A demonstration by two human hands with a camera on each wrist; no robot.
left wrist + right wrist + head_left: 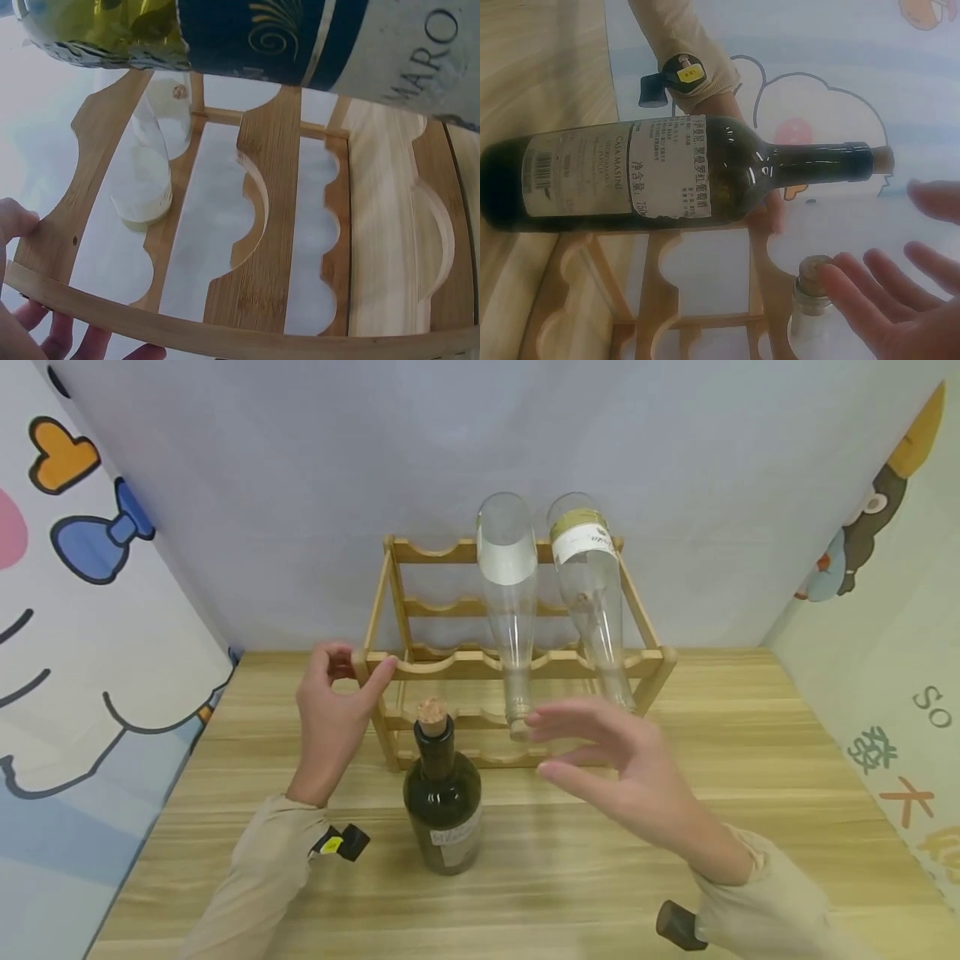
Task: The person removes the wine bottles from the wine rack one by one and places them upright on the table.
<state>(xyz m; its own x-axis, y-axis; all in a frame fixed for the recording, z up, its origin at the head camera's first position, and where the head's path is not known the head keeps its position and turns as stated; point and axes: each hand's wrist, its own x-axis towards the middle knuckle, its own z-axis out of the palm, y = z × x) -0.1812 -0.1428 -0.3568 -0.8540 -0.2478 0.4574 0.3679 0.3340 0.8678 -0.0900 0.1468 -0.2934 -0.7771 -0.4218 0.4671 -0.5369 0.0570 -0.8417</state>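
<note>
My left hand (330, 718) grips the front left corner of a wooden wine rack (465, 667), thumb on the top rail and fingers round the post. Fingers loosely spread, my right hand (622, 768) hovers before the rack, a fingertip right at the corked mouth of a clear bottle (507, 560). That bottle lies on the top tier, neck toward me. Beside it on the right lies another clear bottle (585, 552) with a white and gold label, its mouth hidden behind my right hand. A dark green wine bottle (442, 810) with a cork (432, 717) stands upright in front of the rack.
The rack stands on a wood-grain table (570, 877) near a pale back wall (300, 510). Cartoon-printed panels flank the table, the left panel (90, 635) and the right panel (885, 693). The lower tiers of the rack sit behind the dark bottle.
</note>
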